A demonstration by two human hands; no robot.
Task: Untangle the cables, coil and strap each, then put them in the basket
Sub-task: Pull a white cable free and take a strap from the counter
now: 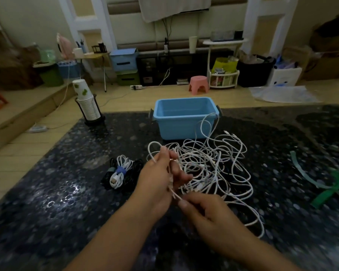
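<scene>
On the dark speckled table (57,192), the blue basket (181,122) sits at the far middle, and right in front of it sprawls the tangle of white cables (219,163). Both hands are in at its near left edge: the left hand (160,173) grips a loop of white cable lifted out of the heap, and the right hand (207,212), just below, pinches the same strand at its fingertips. Left of the hands lies a coiled bundle (121,172), already strapped. Green straps (325,190) wait far right.
</scene>
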